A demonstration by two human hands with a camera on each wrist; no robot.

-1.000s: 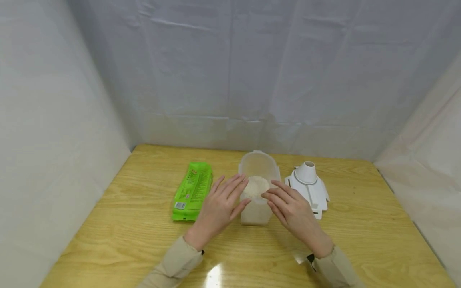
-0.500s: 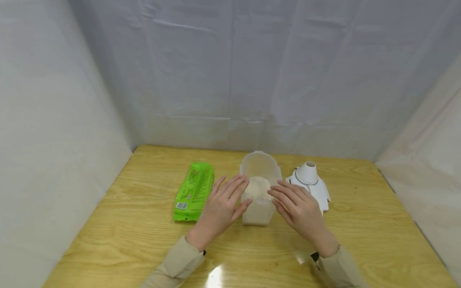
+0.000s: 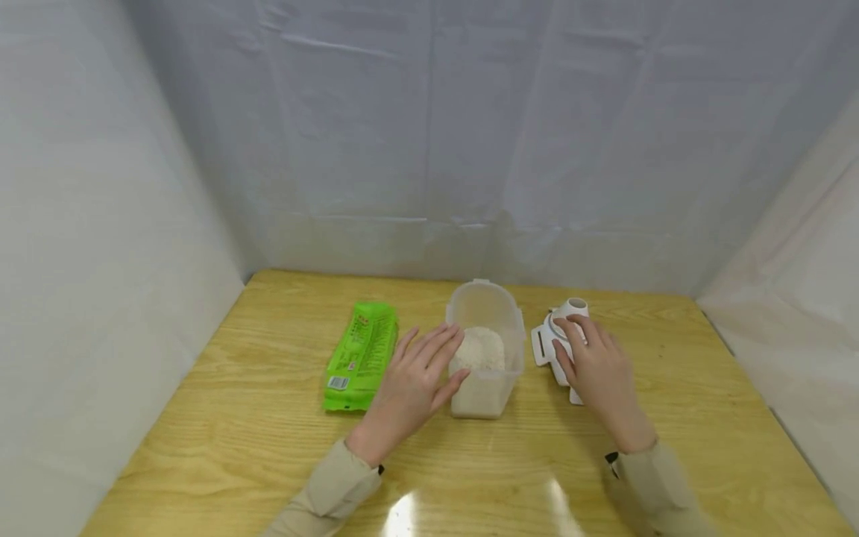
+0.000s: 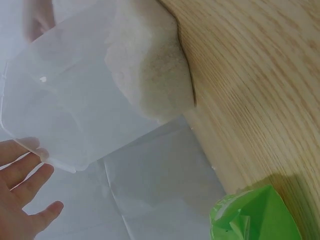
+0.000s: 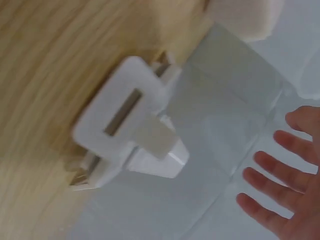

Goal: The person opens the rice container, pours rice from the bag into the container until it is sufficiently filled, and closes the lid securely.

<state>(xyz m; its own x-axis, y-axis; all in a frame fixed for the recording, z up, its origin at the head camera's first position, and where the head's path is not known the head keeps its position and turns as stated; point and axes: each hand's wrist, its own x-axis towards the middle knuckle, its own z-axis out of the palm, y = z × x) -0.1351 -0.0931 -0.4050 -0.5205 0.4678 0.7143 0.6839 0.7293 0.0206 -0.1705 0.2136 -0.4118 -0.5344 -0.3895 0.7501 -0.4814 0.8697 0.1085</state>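
Observation:
A clear plastic container (image 3: pixel 485 302) stands on the table, part filled with a pale, fine-grained heap (image 3: pixel 479 349). My left hand (image 3: pixel 411 384) is at its left rim with fingers extended; in the left wrist view the fingertips (image 4: pixel 31 159) meet the rim. To the container's right lies a white lid (image 5: pixel 120 95) with flaps and a conical spout (image 3: pixel 576 307). Over this lid reaches my right hand (image 3: pixel 600 373), which hides part of it. In the right wrist view the right fingers (image 5: pixel 272 187) are spread and apart from the lid.
A green printed packet (image 3: pixel 362 354) lies left of the container, beside my left hand. The wooden table (image 3: pixel 221 447) is bounded by white sheeting (image 3: pixel 429 149) at the back and on both sides.
My right hand has left the container's right side and moved right, over the white lid. The left hand stays at the container's left rim.

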